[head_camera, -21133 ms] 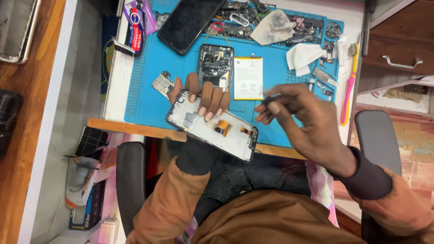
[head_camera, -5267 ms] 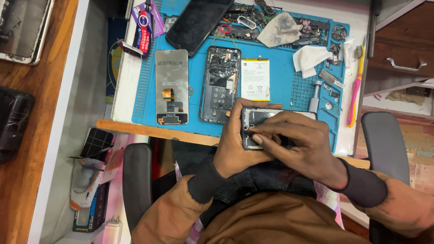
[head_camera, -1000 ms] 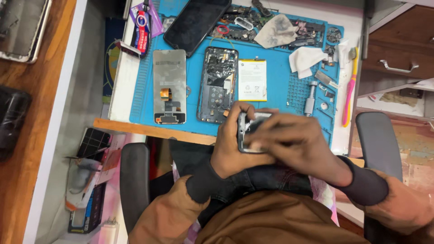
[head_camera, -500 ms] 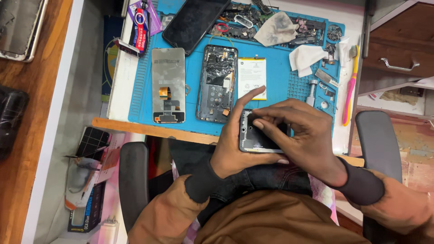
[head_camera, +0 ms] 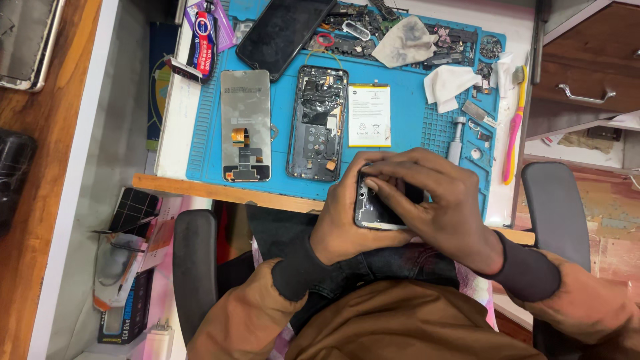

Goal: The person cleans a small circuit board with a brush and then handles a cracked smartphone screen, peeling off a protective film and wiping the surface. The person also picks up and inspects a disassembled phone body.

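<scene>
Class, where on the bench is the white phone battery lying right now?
Head view: the battery lies on the blue mat, right of the opened phone frame, just above the hands.

Screens: dark phone screen (head_camera: pixel 283 28) lying tilted, well above and left of both hands. Grey display panel (head_camera: pixel 246 125), back side up, orange ribbon at centre, left of the left hand (head_camera: pixel 347 220). White label on the flat battery (head_camera: pixel 369 115), just above the hands. Boxed package (head_camera: pixel 123 307), dark, possibly a charger carton, far lower left.
</scene>
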